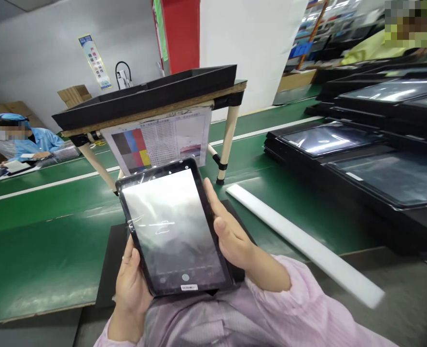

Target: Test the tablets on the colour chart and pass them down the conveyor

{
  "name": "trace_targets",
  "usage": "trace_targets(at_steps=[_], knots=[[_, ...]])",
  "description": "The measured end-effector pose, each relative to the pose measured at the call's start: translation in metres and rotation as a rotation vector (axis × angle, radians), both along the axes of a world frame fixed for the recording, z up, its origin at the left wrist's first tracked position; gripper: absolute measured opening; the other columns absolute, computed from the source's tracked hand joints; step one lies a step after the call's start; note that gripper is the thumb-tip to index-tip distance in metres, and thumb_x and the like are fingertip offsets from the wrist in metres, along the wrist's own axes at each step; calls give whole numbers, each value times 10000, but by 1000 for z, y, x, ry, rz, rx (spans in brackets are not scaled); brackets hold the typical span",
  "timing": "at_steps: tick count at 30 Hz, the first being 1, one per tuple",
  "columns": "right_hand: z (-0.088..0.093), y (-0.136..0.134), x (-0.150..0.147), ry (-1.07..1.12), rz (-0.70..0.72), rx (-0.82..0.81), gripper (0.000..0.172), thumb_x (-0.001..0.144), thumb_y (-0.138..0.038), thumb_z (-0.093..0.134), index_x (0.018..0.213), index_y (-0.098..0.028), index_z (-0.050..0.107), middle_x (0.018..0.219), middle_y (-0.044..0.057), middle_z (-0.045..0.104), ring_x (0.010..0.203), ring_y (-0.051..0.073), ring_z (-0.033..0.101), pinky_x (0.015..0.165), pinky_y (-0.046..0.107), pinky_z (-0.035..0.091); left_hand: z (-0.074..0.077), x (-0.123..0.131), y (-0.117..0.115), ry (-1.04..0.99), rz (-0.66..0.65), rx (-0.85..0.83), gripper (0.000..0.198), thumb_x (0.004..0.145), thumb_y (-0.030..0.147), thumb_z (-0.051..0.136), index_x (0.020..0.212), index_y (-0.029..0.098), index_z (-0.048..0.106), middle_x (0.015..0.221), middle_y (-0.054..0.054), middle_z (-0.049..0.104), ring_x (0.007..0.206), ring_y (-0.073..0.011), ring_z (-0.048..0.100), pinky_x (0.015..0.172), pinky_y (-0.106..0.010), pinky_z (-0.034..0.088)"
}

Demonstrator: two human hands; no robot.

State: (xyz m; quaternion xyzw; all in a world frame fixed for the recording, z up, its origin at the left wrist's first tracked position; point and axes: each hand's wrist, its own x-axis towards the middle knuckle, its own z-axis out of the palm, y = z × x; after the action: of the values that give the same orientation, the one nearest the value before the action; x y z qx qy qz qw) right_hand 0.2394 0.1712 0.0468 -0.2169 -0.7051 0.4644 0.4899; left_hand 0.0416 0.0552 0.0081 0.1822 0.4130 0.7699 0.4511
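Note:
A black-framed tablet is held upright, slightly tilted, in front of my body. Its lit screen shows a pale grey, blurry picture with a round button near the bottom, and a small white label sits on the lower bezel. My left hand grips the lower left edge, thumb along the side. On the right edge, my right hand holds the tablet with its thumb and a finger along the frame; the other fingers are partly hidden. A black board lies behind the tablet on the green bench.
A pipe-legged stand bears a black tray and a printed sheet. A white foam strip lies to the right. Black trays with screens are stacked beyond it. Co-workers sit at far left; another person is at upper right.

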Motion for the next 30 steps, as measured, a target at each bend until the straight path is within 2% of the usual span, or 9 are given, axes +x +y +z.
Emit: trace_targets(at_steps=[5, 11, 16, 18, 21, 23, 26, 28, 30], knots=[[15, 13, 12, -110, 36, 171, 679, 1036, -556, 308, 1616, -322, 43, 1655, -62, 125, 1530, 212, 184, 1267, 413, 164, -8, 10, 2, -46, -18, -10, 330, 838, 391, 726, 1168, 386, 730, 1170, -2, 760, 1042, -193, 729, 1011, -363, 531], [4, 20, 18, -173, -72, 182, 678, 1031, -539, 348, 1616, -319, 85, 1643, -50, 188, 1514, 218, 240, 1249, 401, 233, -15, 14, 1, 3, -88, -60, 438, 887, 396, 683, 1321, 422, 630, 1229, -18, 737, 1088, -216, 714, 1077, -420, 484], [-22, 35, 31, -264, -100, 120, 706, 1019, -593, 333, 1617, -277, 132, 1647, -15, 208, 1523, 237, 220, 1252, 422, 222, -13, 30, 3, -32, -28, -163, 505, 849, 385, 742, 1339, 383, 624, 1225, -31, 739, 1126, -222, 697, 1070, -404, 496], [-40, 42, 38, -246, -123, 62, 782, 998, -656, 323, 1622, -279, 40, 1663, 12, 171, 1527, 248, 213, 1249, 447, 215, -12, 39, 9, -89, -64, -232, 555, 859, 388, 733, 1392, 358, 578, 1259, -50, 722, 1144, -233, 688, 1046, -411, 518], [-70, 46, 49, -182, -273, -63, 854, 983, -694, 305, 1609, -267, -88, 1667, 87, 177, 1517, 271, 252, 1224, 523, 235, -18, 52, 24, -174, -143, -401, 584, 896, 361, 692, 1449, 316, 511, 1302, -72, 698, 1112, -226, 701, 1007, -405, 543], [-85, 45, 56, -193, -339, -123, 795, 996, -665, 305, 1621, -284, -6, 1649, 101, 242, 1497, 274, 298, 1214, 541, 246, -27, 61, 36, -215, -192, -474, 594, 919, 349, 656, 1480, 304, 467, 1330, -85, 680, 1089, -228, 710, 990, -420, 551], [-96, 37, 65, -319, -316, -75, 625, 1009, -614, 332, 1571, -340, 324, 1597, 70, 366, 1466, 286, 345, 1213, 555, 237, -40, 67, 46, -213, -224, -501, 561, 947, 335, 600, 1489, 296, 457, 1401, -91, 629, 1165, -230, 675, 1025, -421, 526], [-96, 30, 67, -446, -269, -16, 533, 1003, -596, 368, 1470, -375, 499, 1572, 53, 407, 1468, 319, 326, 1199, 606, 214, -43, 62, 42, -168, -240, -515, 537, 959, 347, 583, 1481, 296, 470, 1430, -84, 607, 1227, -222, 638, 1067, -406, 492], [-93, 24, 66, -586, -215, 31, 461, 990, -584, 417, 1377, -409, 595, 1569, 42, 412, 1489, 370, 259, 1168, 682, 168, -40, 50, 29, -114, -297, -528, 552, 959, 400, 593, 1489, 322, 457, 1431, -73, 608, 1238, -220, 631, 1093, -410, 469]])
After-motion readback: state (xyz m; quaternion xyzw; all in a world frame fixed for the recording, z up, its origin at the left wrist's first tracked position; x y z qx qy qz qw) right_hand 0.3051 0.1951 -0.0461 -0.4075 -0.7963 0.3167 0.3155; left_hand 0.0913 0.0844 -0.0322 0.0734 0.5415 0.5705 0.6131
